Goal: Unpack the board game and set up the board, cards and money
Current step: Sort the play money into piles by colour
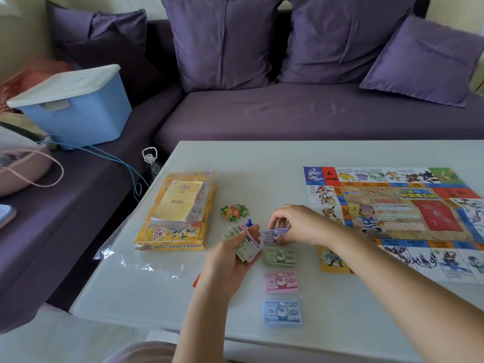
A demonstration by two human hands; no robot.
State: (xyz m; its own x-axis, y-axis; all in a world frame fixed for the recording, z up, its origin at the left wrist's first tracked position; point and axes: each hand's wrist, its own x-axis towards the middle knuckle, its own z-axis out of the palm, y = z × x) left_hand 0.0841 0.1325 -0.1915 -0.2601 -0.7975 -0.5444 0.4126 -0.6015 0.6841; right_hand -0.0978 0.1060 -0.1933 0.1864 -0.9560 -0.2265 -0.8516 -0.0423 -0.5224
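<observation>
My left hand (230,260) grips a fanned stack of play money (245,244) above the white table (262,158). A purple note (272,235) is pinched in my right hand (296,226), just right of that stack. Below it lie three sorted piles in a column: green notes (280,256), pink notes (281,282) and blue notes (282,311). The game board (403,218) lies unfolded on the right. A yellow card pile (331,260) sits by the board's near left corner, partly under my right forearm.
The yellow game box (174,226) in clear wrap lies at the left with a yellow booklet (178,203) on top. Paper tokens (234,212) and a blue pawn (248,222) sit beside it. Behind the table are a purple sofa (288,113) and a blue storage bin (76,106).
</observation>
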